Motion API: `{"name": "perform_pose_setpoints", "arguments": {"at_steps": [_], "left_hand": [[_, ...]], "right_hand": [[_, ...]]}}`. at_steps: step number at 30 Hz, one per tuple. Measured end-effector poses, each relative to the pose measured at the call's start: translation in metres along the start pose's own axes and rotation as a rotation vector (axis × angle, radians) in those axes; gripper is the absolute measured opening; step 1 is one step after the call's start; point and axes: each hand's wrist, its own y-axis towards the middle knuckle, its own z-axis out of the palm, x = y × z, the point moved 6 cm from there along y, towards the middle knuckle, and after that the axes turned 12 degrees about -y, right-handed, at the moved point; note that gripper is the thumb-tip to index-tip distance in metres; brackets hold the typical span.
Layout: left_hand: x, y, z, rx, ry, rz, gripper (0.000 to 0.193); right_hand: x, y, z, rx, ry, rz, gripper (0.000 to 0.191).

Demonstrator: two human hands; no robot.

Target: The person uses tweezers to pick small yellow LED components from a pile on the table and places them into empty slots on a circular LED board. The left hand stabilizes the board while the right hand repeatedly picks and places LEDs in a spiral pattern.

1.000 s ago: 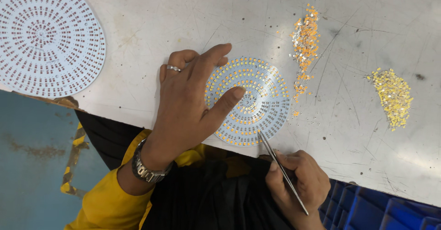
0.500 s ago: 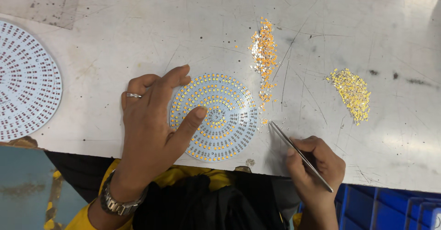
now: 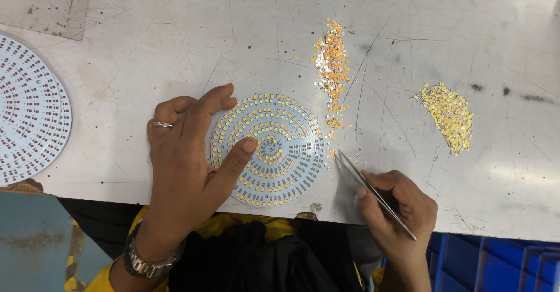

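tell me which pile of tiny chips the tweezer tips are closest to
The orange pile, whose trail runs down to the tweezers in the right hand; the yellow pile lies farther right.

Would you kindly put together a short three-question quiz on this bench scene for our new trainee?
1. True or false: the left hand rests on the round board with its thumb pressing the board's face.
2. What does the right hand hold? A) a screwdriver B) tweezers C) a brush
3. Fill in: the tweezers' tip points toward the ______ pile of small chips, not the yellow pile farther right.

Key
1. True.
2. B; the tip sits just right of the board's edge, on the metal table.
3. Orange.
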Motion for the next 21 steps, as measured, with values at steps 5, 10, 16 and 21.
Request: {"name": "perform_pose_setpoints", "arguments": {"at_steps": [5, 10, 16, 21], "left_hand": [[0.001, 0.000, 0.000, -0.004, 0.000, 0.003, 0.061], [0.001, -0.001, 0.001, 0.004, 0.014, 0.012, 0.061], [0.000, 0.001, 0.000, 0.004, 0.004, 0.005, 0.060], [-0.003, 0.002, -0.001, -0.006, 0.012, 0.038, 0.059]], "right_hand": [[-0.005, -0.002, -0.003, 0.014, 0.179, -0.044, 0.012], [-0.004, -0.001, -0.001, 0.008, 0.072, 0.025, 0.015], [0.002, 0.003, -0.002, 0.022, -0.008, -0.010, 0.015], [-0.001, -0.008, -0.004, -0.007, 0.085, -0.062, 0.010]]}}
